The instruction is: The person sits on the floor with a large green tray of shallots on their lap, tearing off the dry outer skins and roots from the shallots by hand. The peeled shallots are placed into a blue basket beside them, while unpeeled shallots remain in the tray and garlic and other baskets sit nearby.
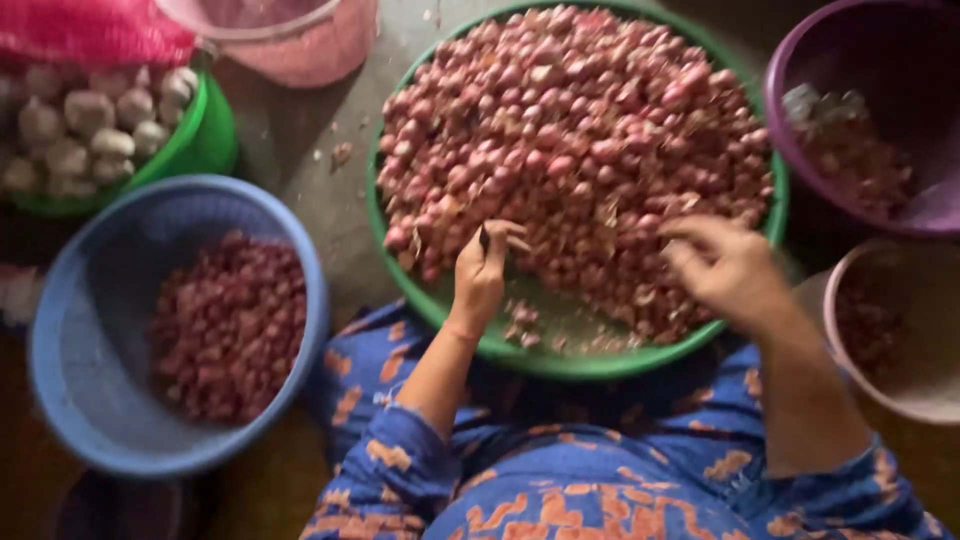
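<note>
Now two hands, left hand (480, 272) and right hand (728, 268), work one green tray (455, 318) of shallots (580, 130).

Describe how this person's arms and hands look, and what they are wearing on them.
Both forearms are bare, with no gloves on the left hand or the right hand. No rings, watch or bracelets can be made out, though the picture is blurry. The short sleeves belong to a blue garment patterned with orange shapes, and they end around the elbows.

Reddish-pink shallots (580, 130) heaped in round green plastic tray (560, 365); darker red ones in blue plastic basket (60, 330); purple plastic bowl (790, 100); blue cloth garment (600, 480) patterned orange.
</note>
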Available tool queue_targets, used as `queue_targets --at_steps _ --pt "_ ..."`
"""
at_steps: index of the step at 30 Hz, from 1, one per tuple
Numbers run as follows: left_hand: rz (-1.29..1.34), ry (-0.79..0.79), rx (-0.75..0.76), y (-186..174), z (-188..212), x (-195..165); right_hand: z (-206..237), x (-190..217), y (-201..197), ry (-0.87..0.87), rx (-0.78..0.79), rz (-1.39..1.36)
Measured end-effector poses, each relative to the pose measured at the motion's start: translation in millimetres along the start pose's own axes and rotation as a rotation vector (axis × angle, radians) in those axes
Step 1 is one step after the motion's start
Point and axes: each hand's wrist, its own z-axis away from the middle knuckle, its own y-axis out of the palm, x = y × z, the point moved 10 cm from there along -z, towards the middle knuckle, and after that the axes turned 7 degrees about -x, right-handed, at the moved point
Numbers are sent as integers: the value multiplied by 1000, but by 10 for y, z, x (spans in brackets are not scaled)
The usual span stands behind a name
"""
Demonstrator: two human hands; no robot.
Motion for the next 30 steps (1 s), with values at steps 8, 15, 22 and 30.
queue_targets --at_steps 8,15,22,30 --pt "93 138 -26 -280 227 -344 1220 772 1225 -280 440 518" --pt "103 61 -12 -339 380 -210 1087 531 1465 -62 213 582" --pt "43 33 -5 -345 438 -143 1015 601 1717 -307 120 412" --pt "46 8 -15 -376 461 -164 1000 1350 1865 -685 163 17"
